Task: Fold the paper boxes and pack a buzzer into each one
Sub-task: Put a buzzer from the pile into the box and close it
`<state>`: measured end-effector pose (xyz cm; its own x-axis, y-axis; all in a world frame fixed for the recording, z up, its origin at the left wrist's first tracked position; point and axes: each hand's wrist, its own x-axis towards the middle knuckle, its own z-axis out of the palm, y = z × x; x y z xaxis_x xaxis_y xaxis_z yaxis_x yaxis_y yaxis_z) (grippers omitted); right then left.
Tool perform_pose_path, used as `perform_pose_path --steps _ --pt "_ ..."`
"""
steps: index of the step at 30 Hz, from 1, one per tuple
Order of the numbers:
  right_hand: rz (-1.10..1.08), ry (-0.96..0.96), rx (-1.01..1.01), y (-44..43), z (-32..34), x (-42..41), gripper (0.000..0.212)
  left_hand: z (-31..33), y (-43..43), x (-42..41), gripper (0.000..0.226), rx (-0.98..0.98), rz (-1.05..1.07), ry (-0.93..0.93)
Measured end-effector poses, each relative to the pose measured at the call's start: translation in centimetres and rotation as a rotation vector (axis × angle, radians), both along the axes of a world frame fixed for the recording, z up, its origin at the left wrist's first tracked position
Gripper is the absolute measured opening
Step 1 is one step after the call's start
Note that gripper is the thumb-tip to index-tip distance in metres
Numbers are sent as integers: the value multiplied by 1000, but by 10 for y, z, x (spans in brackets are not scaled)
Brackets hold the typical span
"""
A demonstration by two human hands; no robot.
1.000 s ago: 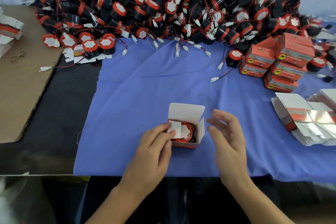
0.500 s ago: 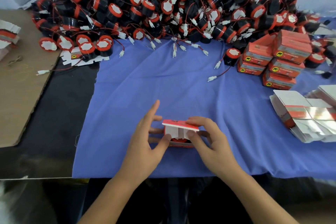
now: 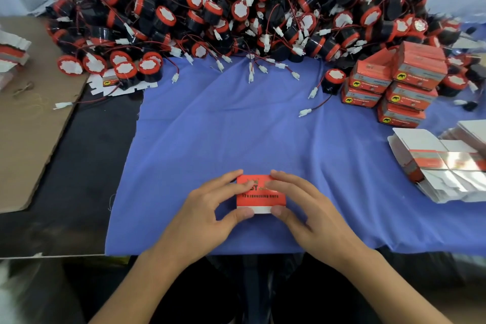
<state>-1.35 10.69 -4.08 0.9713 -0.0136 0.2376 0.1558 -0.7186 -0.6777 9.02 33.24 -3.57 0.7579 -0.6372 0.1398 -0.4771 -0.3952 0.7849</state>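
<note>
A: Status on the box point(image 3: 260, 193)?

B: Lid is down. 1 s ago it stood open with the buzzer showing inside. 0.5 s ago the lid was half over. Now the red printed top faces up and the buzzer is hidden.

A: Hands?

B: Both on it. The left hand point(image 3: 210, 213) has its fingers curled over the top and its thumb against the near edge, so it pinches the box. The right hand point(image 3: 310, 213) mirrors that: fingers on top, thumb at the near edge.

A: Fully closed?

B: Can't confirm. A white strip point(image 3: 259, 209) shows along the near edge between the 2 thumbs. Probably the tuck flap, not yet seated. My read: 1 push left.

A: Where is it sitting?

B: On the blue cloth point(image 3: 236, 126), centre, near the front edge, well apart from everything else.

A: Then?

B: It likely joins the packed boxes point(image 3: 399, 87) at far right. The flat blanks point(image 3: 434, 166) lie on the right, nearer than that stack. The loose buzzers point(image 3: 236, 8) are heaped along the back. That heap is large, so most of the job looks still ahead.
</note>
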Motion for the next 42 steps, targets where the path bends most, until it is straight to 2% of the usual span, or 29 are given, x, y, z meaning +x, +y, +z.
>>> perform_pose_path --steps 4,12,19,24,29,33,36,38,40,42 --pt "-11 -28 -54 2 4 3 37 4 -5 0 45 22 6 -49" --pt "-48 -96 8 5 7 7 32 11 -11 -1 27 -8 23 -236" --pt "-39 -121 54 9 -10 -1 36 -7 -9 -12 16 -125 71 -314" --pt "5 -154 -161 8 -10 -5 38 -16 -7 -19 29 -66 55 -527" --pt "4 -265 -364 9 -16 -8 41 -22 -3 -25 30 53 26 -691" --pt "-24 -244 -466 10 -21 -11 70 -28 2 -24 35 167 -25 -789" --pt "-10 -188 -486 15 -19 -16 80 -30 3 -24 35 135 -23 -721" --pt "-54 -107 -377 19 -17 -22 84 -27 -1 -27 28 11 52 -540" --pt "-134 -36 -148 27 -16 -27 83 -23 -7 -31 21 -129 147 -322" --pt "-288 -44 188 38 -15 -27 80 -20 -17 -35 19 -275 244 -97"
